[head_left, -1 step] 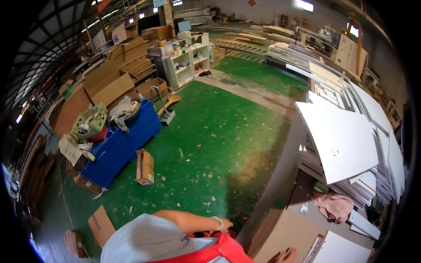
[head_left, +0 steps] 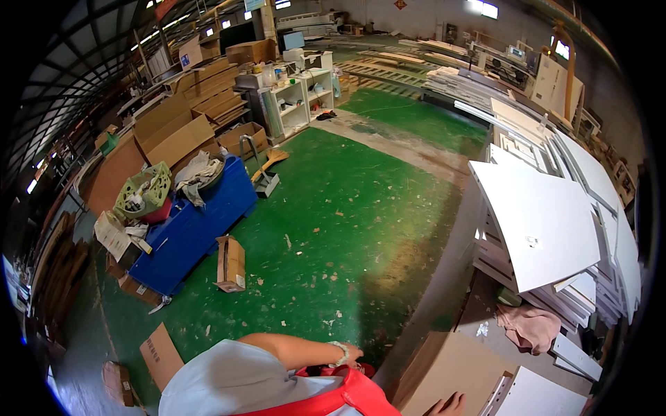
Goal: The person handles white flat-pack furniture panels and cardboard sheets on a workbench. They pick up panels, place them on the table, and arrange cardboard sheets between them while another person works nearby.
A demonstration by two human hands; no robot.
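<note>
My left arm, in a pale blue sleeve, bends across my red apron (head_left: 354, 392). A beaded bracelet (head_left: 340, 354) circles the wrist, and my left hand (head_left: 354, 356) hangs in front of the apron, its fingers mostly hidden. At the lower edge, my right hand (head_left: 449, 405) lies open against a brown cardboard box (head_left: 454, 371), fingers a little apart; the rest of that hand is cut off. Beside those fingers, white panels (head_left: 544, 395) rest at the box's right.
Stacked white boards (head_left: 541, 229) fill the right side, with a pink cloth (head_left: 528, 328) below. On the left stands a blue cabinet (head_left: 198, 239) carrying a green basket (head_left: 146, 191). A small carton (head_left: 230, 265) sits on the green floor (head_left: 326, 229); a dustpan (head_left: 265, 184) is beyond.
My right hand has shifted slightly on the cardboard box, and my left hand has drawn a little to the left. The surroundings look the same.
</note>
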